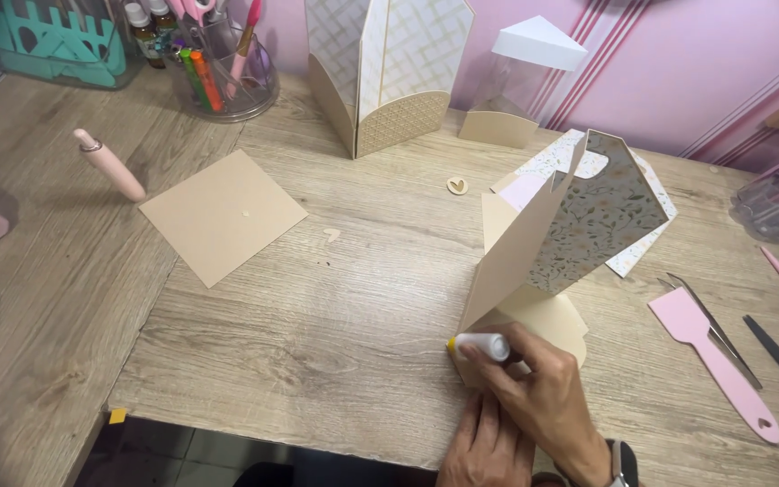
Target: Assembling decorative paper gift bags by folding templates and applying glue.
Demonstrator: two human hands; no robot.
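Pressing flat near the table [317, 361] edge, the left hand [489, 446] is pinning the folded kraft card piece [534, 261] so it cannot slide, while the right hand [543, 397], fingers clamped around a white glue pen [482, 345], is running its yellow tip along the bottom flap.

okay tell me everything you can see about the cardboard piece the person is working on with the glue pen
The folded cardboard piece looks like thin kraft-tan card. Several panels stand up from a rounded flap lying flat on the wooden table. One raised panel shows a floral patterned face with a pointed, angled top; its neighbour is plain tan. The right hand holds a white glue pen, its yellow tip at the piece's lower left edge. The left hand lies below, its fingers reaching up to the near edge.
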